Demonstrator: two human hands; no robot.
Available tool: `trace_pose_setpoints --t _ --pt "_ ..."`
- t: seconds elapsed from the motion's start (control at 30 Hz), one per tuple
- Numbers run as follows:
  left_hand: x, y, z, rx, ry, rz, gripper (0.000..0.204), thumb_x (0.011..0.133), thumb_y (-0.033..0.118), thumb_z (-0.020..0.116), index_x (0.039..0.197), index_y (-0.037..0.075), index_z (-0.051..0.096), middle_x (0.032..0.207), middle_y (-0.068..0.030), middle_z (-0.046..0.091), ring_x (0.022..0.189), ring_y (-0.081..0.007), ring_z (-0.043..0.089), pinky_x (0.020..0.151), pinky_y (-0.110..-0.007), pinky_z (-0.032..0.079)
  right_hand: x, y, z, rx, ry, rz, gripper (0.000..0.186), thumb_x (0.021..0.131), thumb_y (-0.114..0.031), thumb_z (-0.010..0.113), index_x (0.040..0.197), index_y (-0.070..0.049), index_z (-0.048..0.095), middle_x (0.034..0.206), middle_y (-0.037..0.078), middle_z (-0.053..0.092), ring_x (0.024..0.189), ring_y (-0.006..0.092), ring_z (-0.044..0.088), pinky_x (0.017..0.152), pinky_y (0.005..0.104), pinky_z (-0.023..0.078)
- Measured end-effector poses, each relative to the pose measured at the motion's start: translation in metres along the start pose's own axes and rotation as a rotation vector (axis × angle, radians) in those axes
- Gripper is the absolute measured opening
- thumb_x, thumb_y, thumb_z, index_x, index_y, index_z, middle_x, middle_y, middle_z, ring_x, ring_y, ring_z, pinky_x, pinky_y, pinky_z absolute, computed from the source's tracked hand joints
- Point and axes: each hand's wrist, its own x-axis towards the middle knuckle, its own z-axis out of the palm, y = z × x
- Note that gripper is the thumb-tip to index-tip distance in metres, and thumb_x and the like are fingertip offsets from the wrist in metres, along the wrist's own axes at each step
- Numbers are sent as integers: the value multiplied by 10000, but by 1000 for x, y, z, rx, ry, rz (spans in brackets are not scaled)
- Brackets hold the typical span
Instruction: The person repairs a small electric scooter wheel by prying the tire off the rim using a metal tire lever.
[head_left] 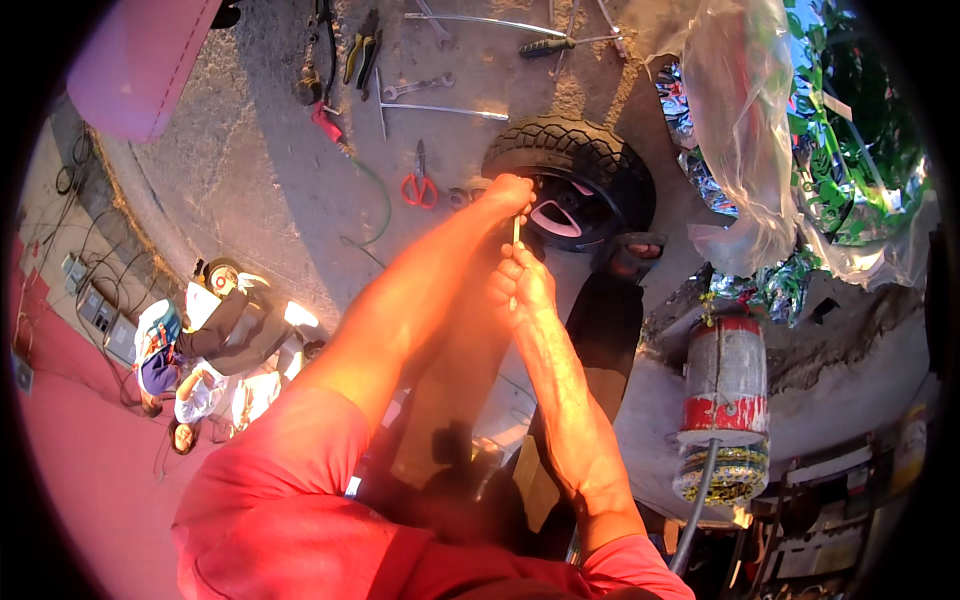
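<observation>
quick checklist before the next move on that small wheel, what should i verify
1. Left hand on the small black knobbly tyre with the pink rim: ok, it rests at the tyre's edge.
2. Right hand gripping the thin pale rod-like tool: ok, the fingers wrap its lower end.
3. Tool tip seated at the rim: cannot tell, the left hand hides it.
4. Wheel lying steady on the concrete ground: ok, it lies flat.
5. Red-handled scissors clear of the hands: ok, they lie apart to the left.
6. Sandalled foot clear of the wheel: not ok, it sits right against the tyre.
</observation>
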Motion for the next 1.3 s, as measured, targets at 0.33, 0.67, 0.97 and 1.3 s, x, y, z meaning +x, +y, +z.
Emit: trace_pose_setpoints --t 0.33,0.67,0.97,1.3 --pt "6 32 -37 207 -244 -167 300 1049 287 564 916 48 686 690 15 580 555 -94 476 538 -286 443 6 13 84 252 52 -36 172 1084 -213 448 1009 -66 496 685 -17 361 514 118 336 468 286 302" --pt "14 25 -69 46 -448 63 262 1008 296 636 898 59 658 649 43 557 545 -52 491 503 -223 419 39 18 128 388 -51 15 369 1120 -353 404 891 -74 483 690 21 449 585 161 469 522 338 442" --pt "18 -49 -9 -233 -254 126 207 1045 302 612 1000 101 603 779 -52 658 598 -148 620 511 -279 496 14 19 -55 -514 164 48 394 1103 -412 453 1086 -44 593 807 18 557 658 147 550 579 307 483" --pt "17 -35 30 -225 -200 129 229 1052 319 590 1093 94 601 926 -79 711 819 -220 719 704 -354 574 88 -31 -142 -1014 365 -228 603 1008 -623 541 736 -91 622 573 -23 510 426 89 417 415 265 295"
